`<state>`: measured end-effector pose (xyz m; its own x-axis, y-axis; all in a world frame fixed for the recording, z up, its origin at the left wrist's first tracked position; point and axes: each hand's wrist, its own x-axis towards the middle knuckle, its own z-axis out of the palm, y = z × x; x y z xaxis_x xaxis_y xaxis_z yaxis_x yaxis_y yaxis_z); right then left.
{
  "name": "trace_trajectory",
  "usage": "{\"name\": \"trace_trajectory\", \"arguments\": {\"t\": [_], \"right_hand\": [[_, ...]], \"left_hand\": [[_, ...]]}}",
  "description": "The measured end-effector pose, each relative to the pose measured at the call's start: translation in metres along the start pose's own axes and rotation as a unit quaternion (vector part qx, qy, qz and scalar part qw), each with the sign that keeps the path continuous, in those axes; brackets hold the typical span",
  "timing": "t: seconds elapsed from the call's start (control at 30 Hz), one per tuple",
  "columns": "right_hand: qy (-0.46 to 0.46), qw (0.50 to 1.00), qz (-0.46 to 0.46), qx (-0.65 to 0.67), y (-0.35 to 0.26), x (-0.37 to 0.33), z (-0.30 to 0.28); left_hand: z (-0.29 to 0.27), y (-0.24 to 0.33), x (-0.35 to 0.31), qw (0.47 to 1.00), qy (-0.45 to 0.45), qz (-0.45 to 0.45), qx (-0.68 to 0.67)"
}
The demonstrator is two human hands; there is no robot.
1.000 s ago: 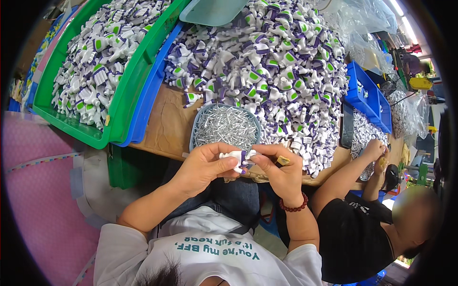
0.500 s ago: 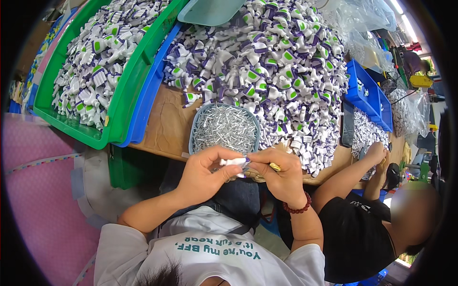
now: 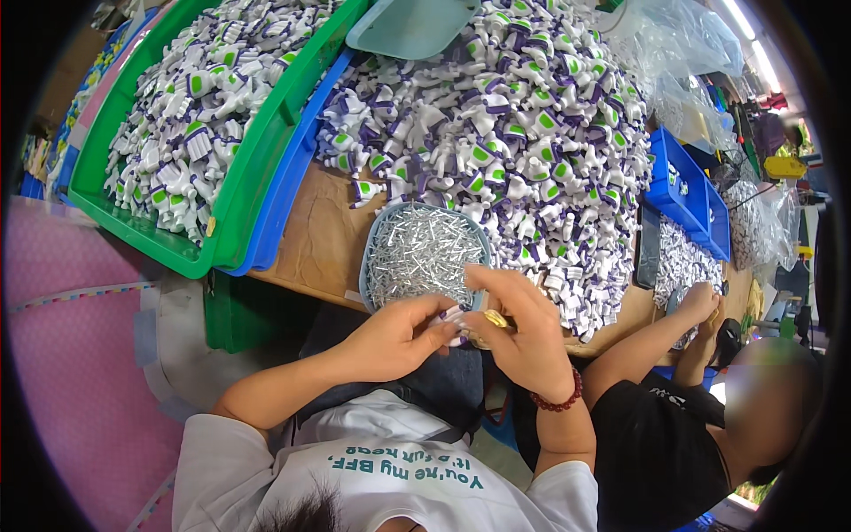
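Note:
A small white toy part with purple edges [image 3: 456,324] is pinched between the thumb and fingers of my left hand [image 3: 403,335], just in front of the metal pins; the fingers hide much of it. My right hand [image 3: 530,341] is open beside it, index finger and thumb apart, with the fingertips over the near right rim of the tub. A small gold-coloured thing [image 3: 495,317] shows by the right thumb; whether it is worn or held I cannot tell. Loose silver pins [image 3: 421,253] fill the grey-blue plastic tub [image 3: 365,266] on the table's front edge.
White, purple and green toy parts [image 3: 505,133] are heaped behind the tub. More fill a green crate [image 3: 213,239] at left, alongside a blue crate [image 3: 266,253]. A grey-blue tray [image 3: 412,31] rests on the heap. Rightward, a co-worker [image 3: 674,434] handles small parts near blue bins [image 3: 678,208].
My right hand has separated from the toy part and opened, its index finger reaching toward the pins. The left hand keeps the part, now slightly lower. The whole view has shifted a little.

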<state>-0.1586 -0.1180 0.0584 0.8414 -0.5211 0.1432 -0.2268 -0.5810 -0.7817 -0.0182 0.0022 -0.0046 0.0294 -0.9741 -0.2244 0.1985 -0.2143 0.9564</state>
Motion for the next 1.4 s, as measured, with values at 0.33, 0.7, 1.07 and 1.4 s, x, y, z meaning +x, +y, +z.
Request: {"name": "trace_trajectory", "arguments": {"t": [0.33, 0.7, 1.07, 1.4], "right_hand": [[-0.211, 0.961, 0.070, 0.163, 0.010, -0.024, 0.012], [-0.211, 0.956, 0.066, 0.191, 0.008, -0.019, 0.016], [-0.124, 0.974, 0.000, 0.188, 0.019, -0.018, 0.031], [-0.093, 0.956, -0.002, 0.277, 0.009, -0.001, 0.015]], "left_hand": [[-0.013, 0.009, 0.000, 0.967, -0.037, -0.086, -0.238], [-0.006, 0.019, -0.009, 0.999, -0.032, -0.016, 0.007], [-0.001, 0.003, -0.013, 0.989, -0.002, 0.108, 0.106], [-0.037, 0.042, -0.001, 0.962, -0.002, 0.052, -0.269]]}}
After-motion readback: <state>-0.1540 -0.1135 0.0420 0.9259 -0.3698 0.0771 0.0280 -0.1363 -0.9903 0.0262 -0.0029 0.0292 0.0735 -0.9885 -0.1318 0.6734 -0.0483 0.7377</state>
